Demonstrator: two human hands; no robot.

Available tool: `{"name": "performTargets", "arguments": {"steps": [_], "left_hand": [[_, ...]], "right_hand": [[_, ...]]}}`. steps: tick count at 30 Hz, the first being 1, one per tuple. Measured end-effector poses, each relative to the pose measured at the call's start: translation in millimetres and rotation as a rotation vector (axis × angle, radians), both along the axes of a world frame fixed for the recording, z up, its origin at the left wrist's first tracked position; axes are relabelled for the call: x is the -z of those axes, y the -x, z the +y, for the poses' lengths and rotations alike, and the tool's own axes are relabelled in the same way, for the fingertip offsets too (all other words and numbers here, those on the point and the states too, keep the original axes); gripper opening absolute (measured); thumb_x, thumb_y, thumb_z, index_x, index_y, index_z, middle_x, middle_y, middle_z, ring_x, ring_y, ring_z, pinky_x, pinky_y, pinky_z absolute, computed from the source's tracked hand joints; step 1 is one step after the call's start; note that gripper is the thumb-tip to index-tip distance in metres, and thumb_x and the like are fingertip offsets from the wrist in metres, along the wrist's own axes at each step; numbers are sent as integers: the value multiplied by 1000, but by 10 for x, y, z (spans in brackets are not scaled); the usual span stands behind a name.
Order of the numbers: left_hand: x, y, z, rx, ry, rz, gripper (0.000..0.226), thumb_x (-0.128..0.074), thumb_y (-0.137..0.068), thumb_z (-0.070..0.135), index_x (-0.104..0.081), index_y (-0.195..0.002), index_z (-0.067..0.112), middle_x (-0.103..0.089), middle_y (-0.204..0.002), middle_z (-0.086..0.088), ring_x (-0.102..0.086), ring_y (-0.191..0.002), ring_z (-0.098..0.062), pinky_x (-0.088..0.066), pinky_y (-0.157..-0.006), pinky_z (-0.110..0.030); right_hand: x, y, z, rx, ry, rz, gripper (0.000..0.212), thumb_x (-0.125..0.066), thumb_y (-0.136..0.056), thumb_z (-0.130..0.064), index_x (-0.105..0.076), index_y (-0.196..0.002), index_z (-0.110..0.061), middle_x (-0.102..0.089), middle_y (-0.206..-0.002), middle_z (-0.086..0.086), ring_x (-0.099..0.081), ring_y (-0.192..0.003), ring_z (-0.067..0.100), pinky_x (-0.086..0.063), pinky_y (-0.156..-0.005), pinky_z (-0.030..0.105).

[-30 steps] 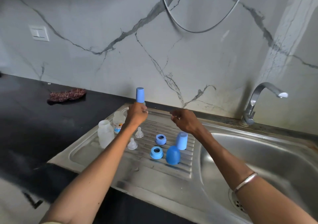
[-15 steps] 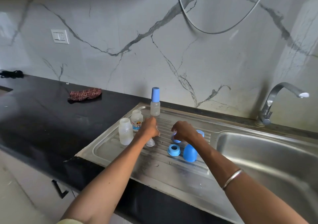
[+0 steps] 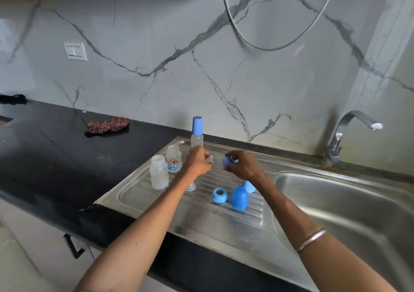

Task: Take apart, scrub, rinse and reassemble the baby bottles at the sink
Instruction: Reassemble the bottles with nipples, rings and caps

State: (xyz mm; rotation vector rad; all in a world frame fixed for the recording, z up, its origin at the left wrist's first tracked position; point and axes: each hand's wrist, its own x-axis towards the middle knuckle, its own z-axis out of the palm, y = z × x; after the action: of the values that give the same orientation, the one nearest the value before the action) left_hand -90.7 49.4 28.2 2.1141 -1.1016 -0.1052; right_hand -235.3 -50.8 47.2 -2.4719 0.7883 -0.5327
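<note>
Reassembly stage, sink drainboard (image 3: 156, 206); left hand (image 3: 197, 164) now raised off the ridges, pinching a clear teat (image 3: 210, 159); right hand (image 3: 243, 166) now lifted too, closed on a blue collar ring (image 3: 228, 161). Capped bottle (image 3: 197, 134) standing behind, two open bottles (image 3: 159, 172) beside; spare ring (image 3: 219, 194) and domed cap (image 3: 239, 197) lying loose; teat-into-ring fitting judged imminent.
</note>
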Motion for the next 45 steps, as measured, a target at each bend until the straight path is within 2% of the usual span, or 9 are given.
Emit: {"name": "performTargets", "arguments": {"steps": [5,12,16,21,23,27,31,37,45], "left_hand": [[-184,439,-112,63,31,80,40,-83,-75,9,-72,-113,10,-72,-110,-3,-66,-94,-13,-48,-75,-17],[-233,1120,-382,120,253,290,40,-92,-62,7,-77,-99,4,-76,-89,-6,-65,-67,2,-49,-60,-10],[-168,1577,-591,156,409,340,34,-91,-62,1,-78,-93,5,-69,-69,11,-60,-58,15,-50,-62,-10],[-2,1913,-907,216,410,368,39,-84,-72,-3,-75,-109,6,-73,-92,3,-62,-67,17,-55,-75,-12],[89,2021,-1039,239,378,339,36,-77,-79,-3,-74,-113,8,-76,-99,-3,-65,-73,13,-56,-88,-19],[256,2229,-1191,213,371,264,29,-66,-84,-5,-77,-108,8,-77,-97,-6,-68,-85,3,-49,-80,-7],[377,2344,-1293,223,356,231,37,-70,-85,0,-71,-121,9,-77,-92,-4,-68,-83,-2,-54,-83,-19],[387,2371,-1325,249,412,81,40,-59,-79,-7,-78,-107,15,-76,-84,-1,-59,-79,6,-55,-77,-29],[473,2332,-1371,301,419,370,29,-61,-93,7,-69,-121,6,-75,-101,-3,-72,-91,-13,-57,-90,-35]], "right_hand": [[-179,441,-28,48,-74,-182,44,-77,-85,-21,-65,-126,-13,-67,-122,7,-65,-105,21,-48,-86,27],[-190,1112,-184,95,-145,-347,43,-79,-84,-20,-66,-124,-12,-70,-113,7,-67,-91,18,-50,-78,23],[-56,1458,-384,137,-240,-403,47,-82,-80,-29,-67,-122,-14,-69,-108,0,-70,-89,17,-51,-72,20],[221,1795,-607,252,-278,-493,42,-83,-80,-23,-69,-119,-15,-72,-109,1,-70,-86,11,-55,-79,25],[312,1917,-672,309,-297,-527,42,-83,-80,-25,-69,-118,-17,-72,-105,0,-69,-82,11,-54,-78,20],[449,2068,-786,380,-302,-586,38,-83,-80,-26,-70,-115,-21,-72,-101,-3,-69,-84,10,-46,-65,2],[488,2145,-865,348,-341,-594,35,-82,-80,-22,-70,-113,-23,-70,-96,-9,-68,-87,4,-47,-66,4],[529,2141,-928,319,-322,-575,34,-83,-79,-14,-73,-112,-17,-72,-98,-5,-69,-91,8,-46,-68,2],[667,2149,-1015,375,-411,-602,33,-84,-79,-21,-69,-108,-17,-73,-96,-4,-70,-83,0,-55,-73,15]]}}
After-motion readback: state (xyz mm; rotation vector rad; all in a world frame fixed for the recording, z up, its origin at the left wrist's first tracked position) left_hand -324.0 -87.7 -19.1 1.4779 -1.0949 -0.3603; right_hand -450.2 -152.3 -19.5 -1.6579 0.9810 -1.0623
